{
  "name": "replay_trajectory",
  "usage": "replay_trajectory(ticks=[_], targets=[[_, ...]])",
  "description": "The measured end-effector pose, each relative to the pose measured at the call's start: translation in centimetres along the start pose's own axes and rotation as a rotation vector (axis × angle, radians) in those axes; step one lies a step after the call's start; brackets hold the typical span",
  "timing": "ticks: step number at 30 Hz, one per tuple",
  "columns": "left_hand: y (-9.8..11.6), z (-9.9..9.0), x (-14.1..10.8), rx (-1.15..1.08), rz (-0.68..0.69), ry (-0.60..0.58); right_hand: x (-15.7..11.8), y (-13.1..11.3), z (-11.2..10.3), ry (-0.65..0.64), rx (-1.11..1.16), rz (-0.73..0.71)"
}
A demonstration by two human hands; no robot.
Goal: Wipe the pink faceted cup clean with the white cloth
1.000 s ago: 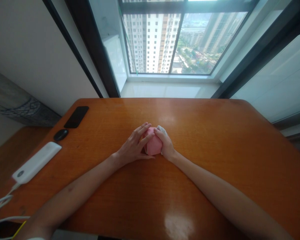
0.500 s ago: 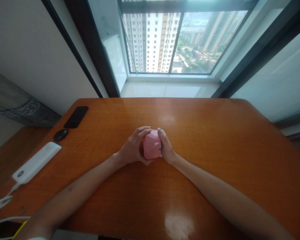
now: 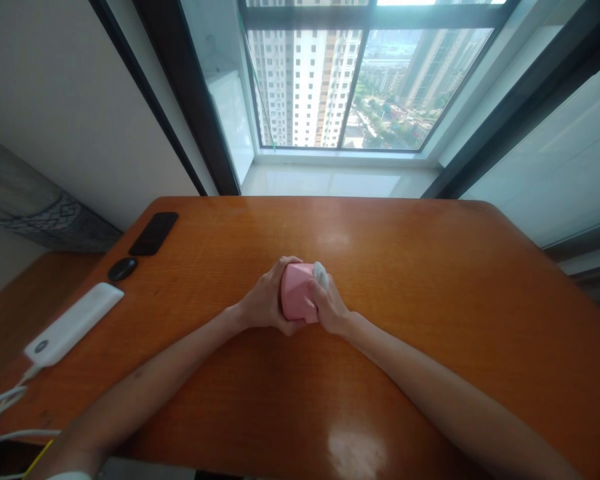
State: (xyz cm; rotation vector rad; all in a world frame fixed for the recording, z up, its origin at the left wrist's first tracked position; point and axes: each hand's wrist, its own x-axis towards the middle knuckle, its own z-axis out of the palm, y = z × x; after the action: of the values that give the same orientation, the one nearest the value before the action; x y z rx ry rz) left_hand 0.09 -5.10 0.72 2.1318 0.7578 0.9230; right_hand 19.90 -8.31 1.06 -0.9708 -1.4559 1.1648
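Pink object (image 3: 295,292) shifted left, between left hand (image 3: 266,301) and right hand (image 3: 334,311).

Looks like a high-rise room, home or office (hard to tell which). Shows in the window (image 3: 355,87) onto tower blocks (image 3: 307,87), patterned curtain (image 3: 40,207) and polished wooden surface (image 3: 430,267).

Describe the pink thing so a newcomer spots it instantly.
Start at the brown wooden table below the window. Around its middle, the left hand and right hand hold the boxy pink thing. Nothing else on the table is pink.
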Motion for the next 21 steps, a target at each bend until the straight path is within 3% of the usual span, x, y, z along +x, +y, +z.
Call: replay_trajectory(ticks=[6, 13, 16, 21], targets=[[-0.2, 0.2, 0.2, -0.269, -0.008, -0.072, 0.0, 0.0, 0.3, -0.11, -0.098, -0.184], [-0.7, 0.5, -0.2, -0.252, -0.006, -0.048, -0.1, 0.8, 0.3, -0.026, -0.121, -0.142], [-1.3, 0.3, -0.4, -0.176, 0.105, 0.004, -0.1, 0.8, 0.1, -0.014, -0.089, -0.109], [-2.2, -0.7, -0.4, 0.185, 0.362, 0.024, -0.2, 1.0, -0.1, 0.015, -0.046, -0.042]])
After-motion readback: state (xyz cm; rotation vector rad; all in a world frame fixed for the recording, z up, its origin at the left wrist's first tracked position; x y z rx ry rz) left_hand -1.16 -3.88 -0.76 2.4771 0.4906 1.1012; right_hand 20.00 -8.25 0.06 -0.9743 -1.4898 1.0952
